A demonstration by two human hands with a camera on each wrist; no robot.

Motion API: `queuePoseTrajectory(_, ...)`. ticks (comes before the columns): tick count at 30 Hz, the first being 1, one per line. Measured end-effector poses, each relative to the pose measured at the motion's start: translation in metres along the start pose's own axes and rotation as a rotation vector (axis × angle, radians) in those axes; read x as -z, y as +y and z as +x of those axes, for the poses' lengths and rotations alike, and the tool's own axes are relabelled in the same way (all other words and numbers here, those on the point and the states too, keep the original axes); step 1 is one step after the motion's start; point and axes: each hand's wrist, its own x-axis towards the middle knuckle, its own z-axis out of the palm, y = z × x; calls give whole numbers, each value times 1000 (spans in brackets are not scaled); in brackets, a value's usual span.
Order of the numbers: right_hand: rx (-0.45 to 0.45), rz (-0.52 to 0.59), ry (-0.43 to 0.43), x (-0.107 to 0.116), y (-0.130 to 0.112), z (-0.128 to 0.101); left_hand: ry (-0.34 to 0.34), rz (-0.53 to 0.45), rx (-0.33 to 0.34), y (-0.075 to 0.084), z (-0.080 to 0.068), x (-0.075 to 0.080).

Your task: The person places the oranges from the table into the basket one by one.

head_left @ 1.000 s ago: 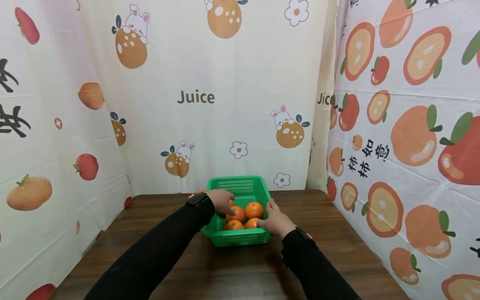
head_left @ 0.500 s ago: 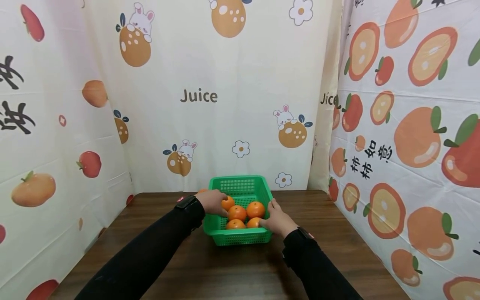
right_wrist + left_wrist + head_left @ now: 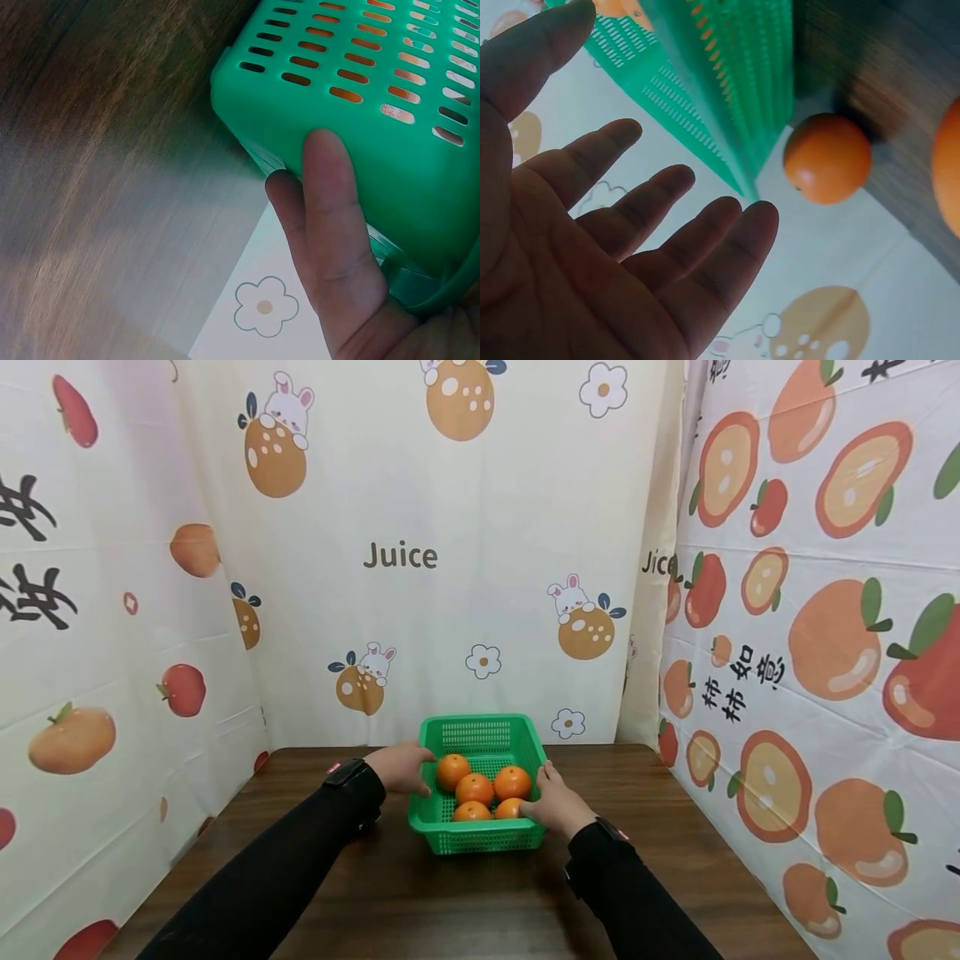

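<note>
A green plastic basket [image 3: 487,842] stands on the table with several oranges [image 3: 475,789] inside. My right hand [image 3: 558,802] holds the basket's right side, thumb over the rim and fingers along the outer wall; the right wrist view shows fingertips [image 3: 330,161] against the slotted green wall. By the left rim is my left hand [image 3: 401,768], holding nothing. Its fingers are spread apart in the left wrist view. That view also shows an orange [image 3: 827,159] outside the basket and part of a second orange [image 3: 949,169] at the frame's edge, both hidden behind the hand in the head view.
The brown wooden table [image 3: 450,910] extends in front of the basket and to both sides. Fruit-printed cloth hangs behind it as a back curtain [image 3: 480,568], with a side curtain [image 3: 810,693] on the right and another on the left.
My left hand has drawn back leftward out of the basket to its left rim, uncovering an orange at the left inside. My right hand keeps its hold on the basket.
</note>
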Motion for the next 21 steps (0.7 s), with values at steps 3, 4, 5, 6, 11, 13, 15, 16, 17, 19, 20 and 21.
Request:
queuePoseTrajectory(3, 6, 4, 1, 0, 0, -1, -15, 3, -11, -6, -5, 0)
queuePoseTrajectory(4, 9, 3, 1, 1, -1, -1, -22, -1, -21, -9, -6, -1)
queuePoseTrajectory(5, 9, 1, 1, 0, -1, -2, -30, -8, -25, -12, -7, -2)
queuePoseTrajectory(6, 13, -1, 2, 0, -1, -2, -38, -22, -29, -14, -8, -3)
queuePoseTrajectory(11, 32, -36, 3, 1, -3, -6, -45, -106, -65, -31, -11, -10)
queuePoseTrajectory(13, 36, -48, 3, 2, -3, -7, -27, -111, -61, -38, -12, -11)
queuePoseTrajectory(15, 38, -53, 4, 3, -3, -6, -4, -87, -39, -45, -13, -12)
queuePoseTrajectory(16, 41, -53, 4, 3, -4, -6, 5, -71, -15, -48, -14, -12)
queuePoseTrajectory(17, 43, -52, 2, 3, -4, -6, 15, -55, 5, -51, -14, -12)
queuePoseTrajectory(19, 47, -53, 1, 4, -3, -6, 27, -18, 52, -55, -17, -13)
queuePoseTrajectory(20, 52, -56, 2, 4, -3, -6, 32, -6, 70, -55, -20, -13)
queuePoseTrajectory(21, 54, -59, 2, 4, -3, -7, 34, 0, 87, -55, -23, -12)
